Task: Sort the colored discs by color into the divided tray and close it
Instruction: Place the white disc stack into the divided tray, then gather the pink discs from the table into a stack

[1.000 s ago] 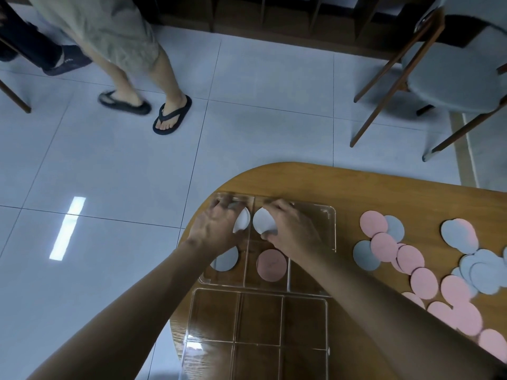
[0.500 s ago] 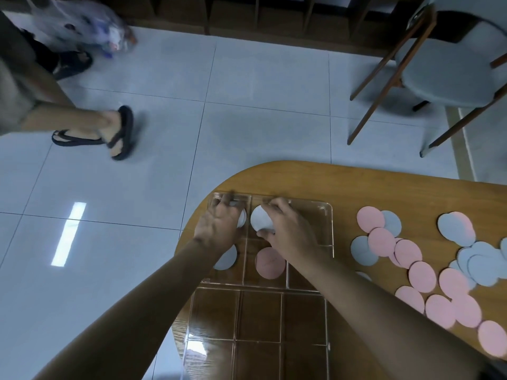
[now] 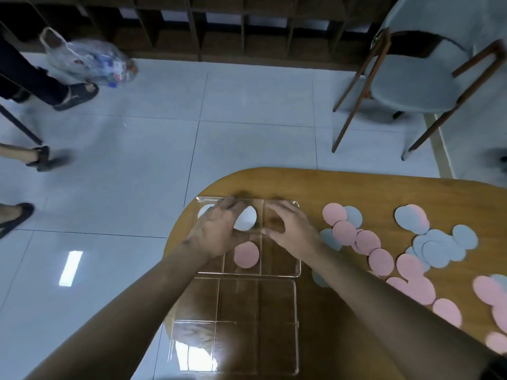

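Clear divided tray (image 3: 280, 259) lying open at the wooden table's (image 3: 356, 193) left end, its long side running left to right.
Its lid (image 3: 255, 311) is lying flat nearer the person. A pink disc (image 3: 246, 254) is sitting near-middle, a blue-grey disc (image 3: 245, 218) far-middle (edge against the thumb). The left hand (image 3: 219, 231) is resting spread; the right hand (image 3: 293, 231) is arching loosely, gripping nothing.

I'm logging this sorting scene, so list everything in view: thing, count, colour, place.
Tray: one, clear, table's left end.
Lid: one, clear, nearside of tray.
Pink disc: one, tray's near-middle cell.
Blue discs: two, tray's far cells.
Loose discs: many, pink and blue, right of tray.
Table: one, wooden.
Chair: one, grey, far right.
Bag: one, clear, floor far left.
Feet: several, dark shoes, floor left.
Shelf: one, dark, far wall.
Left hand, right hand: over tray's far cells.
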Action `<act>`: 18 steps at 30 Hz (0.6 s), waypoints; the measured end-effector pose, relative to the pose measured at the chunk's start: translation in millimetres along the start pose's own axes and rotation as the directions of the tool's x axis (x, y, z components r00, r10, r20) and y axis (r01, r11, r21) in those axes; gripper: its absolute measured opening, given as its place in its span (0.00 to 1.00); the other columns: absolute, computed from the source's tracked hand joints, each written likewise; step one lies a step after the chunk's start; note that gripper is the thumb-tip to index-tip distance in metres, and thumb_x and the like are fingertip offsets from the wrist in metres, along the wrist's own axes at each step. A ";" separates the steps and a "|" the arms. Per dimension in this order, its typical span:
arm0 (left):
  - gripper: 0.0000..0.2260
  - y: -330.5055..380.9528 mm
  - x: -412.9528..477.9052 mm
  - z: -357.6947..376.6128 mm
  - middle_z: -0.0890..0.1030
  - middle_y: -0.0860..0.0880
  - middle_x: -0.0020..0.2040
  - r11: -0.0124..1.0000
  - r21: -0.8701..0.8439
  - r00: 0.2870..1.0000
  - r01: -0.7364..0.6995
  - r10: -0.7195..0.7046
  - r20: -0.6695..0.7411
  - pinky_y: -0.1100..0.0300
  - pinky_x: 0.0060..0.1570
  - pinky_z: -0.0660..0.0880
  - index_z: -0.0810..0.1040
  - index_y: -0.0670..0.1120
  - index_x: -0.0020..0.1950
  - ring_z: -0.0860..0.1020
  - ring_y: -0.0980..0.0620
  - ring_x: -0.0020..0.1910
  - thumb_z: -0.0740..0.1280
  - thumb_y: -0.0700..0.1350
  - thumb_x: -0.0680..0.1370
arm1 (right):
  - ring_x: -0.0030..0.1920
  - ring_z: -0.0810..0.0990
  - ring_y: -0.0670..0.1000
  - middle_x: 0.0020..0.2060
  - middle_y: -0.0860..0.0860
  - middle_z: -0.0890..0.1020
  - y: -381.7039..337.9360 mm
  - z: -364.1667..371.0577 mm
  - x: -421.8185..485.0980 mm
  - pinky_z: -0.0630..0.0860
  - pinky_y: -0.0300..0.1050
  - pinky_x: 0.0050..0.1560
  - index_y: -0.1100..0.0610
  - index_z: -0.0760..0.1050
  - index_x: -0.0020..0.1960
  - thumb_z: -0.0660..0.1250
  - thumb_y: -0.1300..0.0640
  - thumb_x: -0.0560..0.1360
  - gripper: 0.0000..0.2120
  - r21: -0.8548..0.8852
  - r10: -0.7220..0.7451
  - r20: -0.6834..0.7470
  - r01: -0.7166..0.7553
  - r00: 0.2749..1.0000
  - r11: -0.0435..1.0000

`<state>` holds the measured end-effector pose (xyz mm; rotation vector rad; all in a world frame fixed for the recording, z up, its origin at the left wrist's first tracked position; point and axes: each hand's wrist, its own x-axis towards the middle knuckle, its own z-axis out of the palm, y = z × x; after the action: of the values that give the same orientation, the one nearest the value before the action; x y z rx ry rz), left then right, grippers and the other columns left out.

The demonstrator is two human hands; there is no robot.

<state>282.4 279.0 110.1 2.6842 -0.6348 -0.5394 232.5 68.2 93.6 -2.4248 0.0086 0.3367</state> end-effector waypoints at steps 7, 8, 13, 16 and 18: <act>0.32 145.2 14.7 26.5 0.70 0.50 0.76 0.989 0.058 0.987 -0.139 0.134 0.089 0.50 0.66 0.74 0.68 0.54 0.77 0.72 0.46 0.73 0.73 0.58 0.76 | 0.69 0.74 0.49 0.67 0.46 0.77 90.9 -80.3 -86.9 0.74 0.50 0.67 0.50 0.74 0.71 0.71 0.49 0.78 0.22 0.016 0.116 -0.091 -0.115 0.989 0.993; 0.31 168.9 18.6 34.4 0.70 0.51 0.76 0.987 0.055 0.985 -0.149 0.143 0.095 0.50 0.66 0.74 0.68 0.54 0.78 0.72 0.46 0.73 0.73 0.58 0.77 | 0.68 0.75 0.49 0.66 0.46 0.77 107.8 -92.2 -101.7 0.75 0.49 0.66 0.50 0.75 0.70 0.71 0.50 0.78 0.21 0.029 0.147 -0.111 -0.145 0.983 0.989; 0.27 280.5 40.9 89.3 0.72 0.51 0.73 0.981 -0.022 0.971 -0.192 0.193 0.141 0.49 0.63 0.75 0.70 0.54 0.76 0.74 0.45 0.70 0.72 0.54 0.79 | 0.61 0.77 0.50 0.59 0.47 0.79 200.1 -143.9 -173.0 0.77 0.49 0.59 0.49 0.77 0.66 0.71 0.51 0.78 0.17 0.028 0.247 -0.165 -0.246 0.955 0.969; 0.24 328.2 49.8 126.7 0.73 0.52 0.72 0.978 -0.015 0.965 -0.207 0.207 0.159 0.51 0.60 0.76 0.71 0.54 0.74 0.73 0.47 0.69 0.71 0.55 0.79 | 0.65 0.76 0.51 0.62 0.47 0.79 250.7 -161.8 -208.0 0.77 0.52 0.61 0.47 0.76 0.66 0.70 0.49 0.78 0.17 0.050 0.313 -0.178 -0.309 0.933 0.950; 0.23 349.2 52.7 151.8 0.73 0.52 0.70 0.974 -0.011 0.962 -0.225 0.224 0.153 0.49 0.59 0.77 0.72 0.54 0.73 0.74 0.47 0.68 0.70 0.56 0.80 | 0.67 0.75 0.50 0.65 0.46 0.79 278.9 -166.5 -226.3 0.77 0.51 0.63 0.48 0.76 0.67 0.72 0.50 0.78 0.18 0.042 0.324 -0.193 -0.322 0.926 0.946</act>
<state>136.0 -76.3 100.3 2.5470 -0.9709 -0.6862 27.3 -270.3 94.7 -2.4350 0.5021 0.2386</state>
